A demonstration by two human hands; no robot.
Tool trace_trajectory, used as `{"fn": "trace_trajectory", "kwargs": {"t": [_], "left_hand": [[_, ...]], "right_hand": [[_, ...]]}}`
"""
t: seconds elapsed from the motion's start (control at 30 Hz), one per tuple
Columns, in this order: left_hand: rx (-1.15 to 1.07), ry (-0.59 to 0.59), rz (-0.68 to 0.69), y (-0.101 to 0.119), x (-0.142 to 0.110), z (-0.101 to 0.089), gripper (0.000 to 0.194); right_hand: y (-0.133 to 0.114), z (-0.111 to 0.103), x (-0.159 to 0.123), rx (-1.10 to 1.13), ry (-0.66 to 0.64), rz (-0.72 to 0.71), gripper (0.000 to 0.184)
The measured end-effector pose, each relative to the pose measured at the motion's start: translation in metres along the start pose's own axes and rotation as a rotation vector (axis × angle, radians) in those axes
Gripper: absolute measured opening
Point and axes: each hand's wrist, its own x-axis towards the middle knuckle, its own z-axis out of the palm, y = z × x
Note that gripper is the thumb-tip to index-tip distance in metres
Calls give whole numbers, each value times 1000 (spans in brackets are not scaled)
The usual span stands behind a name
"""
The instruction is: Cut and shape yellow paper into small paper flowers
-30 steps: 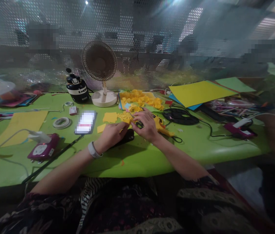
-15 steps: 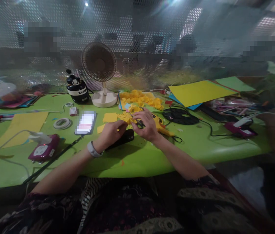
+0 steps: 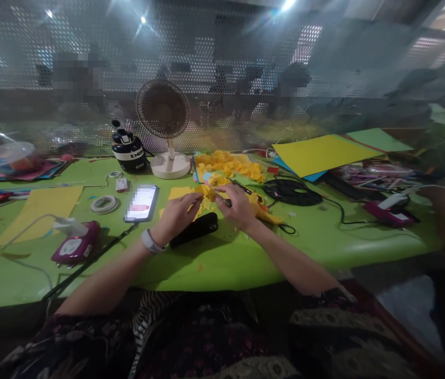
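Table [image 3: 222, 273]: yellow paper [image 3: 208, 193] between left hand [image 3: 178, 215], right hand [image 3: 238, 209]; axis unclear.

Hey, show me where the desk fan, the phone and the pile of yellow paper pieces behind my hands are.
Desk fan [image 3: 162, 109]: head view, middle of its round grille.
Phone [image 3: 142, 202]: head view, on its screen.
Yellow paper pile [image 3: 228, 167]: head view, near its middle.

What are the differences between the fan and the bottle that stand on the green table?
The fan stands taller than the bottle. The fan has a round grille on a thin stem; the bottle has a thick body. The fan's base is white, while the bottle is dark with a white lettered band. Both stand upright on the green table.
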Motion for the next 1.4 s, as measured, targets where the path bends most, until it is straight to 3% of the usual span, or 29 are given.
{"fn": "trace_trajectory", "kwargs": {"t": [0.2, 0.4, 0.5, 0.7, 0.9, 1.07, 1.23, 1.4], "left_hand": [[-139, -7, -30, 1, -2, 3, 22], [-625, 38, -383, 5, 4, -6, 35], [-714, 5, -484, 0, 8, -6, 35], [-618, -72, -423, -10, 7, 3, 30], [-568, -18, -403, -11, 5, 6, 32], [-295, 65, -282, -11, 3, 8, 26], [-207, 73, -213, -10, 2, 7, 23], [-224, 21, -259, -10, 3, 3, 25]], "right_hand": [[3, 5, -2, 10, -50, 63, 21], [7, 2, 0, 22, -40, 57, 20], [8, 4, 1, 30, -87, 45, 18], [5, 6, 2, 19, -121, 30, 16], [3, 4, 2, 29, -98, 71, 17], [1, 5, 1, 34, -96, 56, 24], [2, 7, -1, 40, -43, 44, 28], [6, 6, -1, 17, -46, 107, 28]]}}
